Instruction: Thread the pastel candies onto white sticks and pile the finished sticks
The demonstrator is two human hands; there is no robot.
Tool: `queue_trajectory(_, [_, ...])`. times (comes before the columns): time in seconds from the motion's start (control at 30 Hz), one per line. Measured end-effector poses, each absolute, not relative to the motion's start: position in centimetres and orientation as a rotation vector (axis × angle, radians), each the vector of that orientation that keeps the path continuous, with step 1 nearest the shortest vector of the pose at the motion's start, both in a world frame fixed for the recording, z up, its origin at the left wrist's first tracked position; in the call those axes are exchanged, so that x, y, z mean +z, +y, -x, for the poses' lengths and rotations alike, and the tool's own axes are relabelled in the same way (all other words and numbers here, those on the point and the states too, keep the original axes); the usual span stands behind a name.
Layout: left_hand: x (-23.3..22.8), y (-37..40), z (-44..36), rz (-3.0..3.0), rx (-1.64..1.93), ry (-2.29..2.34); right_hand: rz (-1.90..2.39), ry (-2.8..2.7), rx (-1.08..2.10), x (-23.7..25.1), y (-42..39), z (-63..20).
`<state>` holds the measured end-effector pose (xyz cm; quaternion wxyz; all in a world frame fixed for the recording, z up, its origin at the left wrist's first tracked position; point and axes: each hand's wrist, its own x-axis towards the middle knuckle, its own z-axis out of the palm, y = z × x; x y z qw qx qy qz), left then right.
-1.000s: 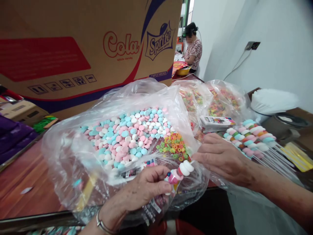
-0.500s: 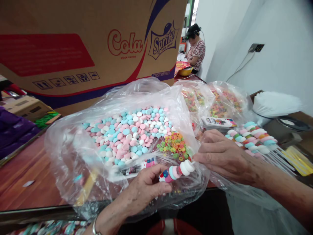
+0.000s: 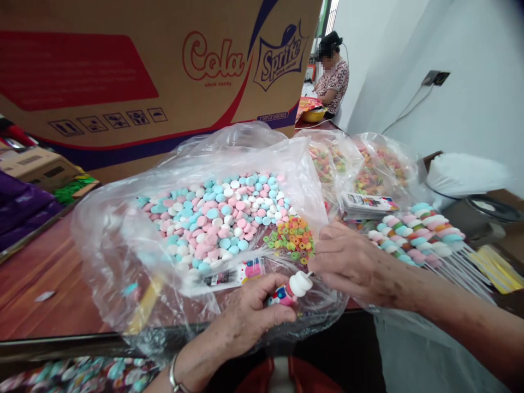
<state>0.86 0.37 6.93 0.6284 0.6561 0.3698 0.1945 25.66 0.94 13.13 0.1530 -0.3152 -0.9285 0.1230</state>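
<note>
1. The left hand (image 3: 245,316) is closed around the lower end of a candy stick (image 3: 289,290), just in front of the big clear bag (image 3: 123,240) of pastel candies; that grip is best kept firm so the stick does not turn.
2. The right hand (image 3: 352,262) hovers at the stick's tip, fingers bent and pinched near the white candy on top; whether it holds a piece cannot be told.
3. A good thread looks to call for the hole lined up straight over the tip, then a push down along the stick, not sideways.
4. The small heap of ring candies (image 3: 292,237) lies inside the bag, just behind the stick, within easy reach.
5. Finished sticks (image 3: 417,234) lie to the right of the bag, well clear of the open mouth.
</note>
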Motion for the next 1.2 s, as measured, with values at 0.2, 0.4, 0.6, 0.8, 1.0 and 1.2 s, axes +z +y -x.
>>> queue_trajectory(0.2, [7.2,-0.4,-1.2,-1.027,0.221,0.76,0.734,-2.752,0.381,13.7,2.4,-26.3])
queue_trajectory(0.4, [6.1,-1.2,-2.2,-0.881,0.314,0.647,0.723,-2.809,0.54,12.8,1.6,-24.4])
queue_trajectory(0.6, [5.9,-1.3,-1.3,-0.93,0.259,0.745,0.777,-2.767,0.536,12.3,1.7,-24.6])
queue_trajectory(0.8, [6.0,-0.7,0.7,-0.964,0.121,0.75,0.752,-2.771,0.471,13.4,2.2,-25.1])
queue_trajectory(1.0, [5.2,-0.3,1.7,-0.885,0.121,0.627,0.675,-2.761,0.336,13.4,2.3,-24.8])
queue_trajectory(1.2, [5.2,0.4,1.9,-0.976,0.004,0.638,0.678,-2.767,0.324,13.8,2.5,-24.6])
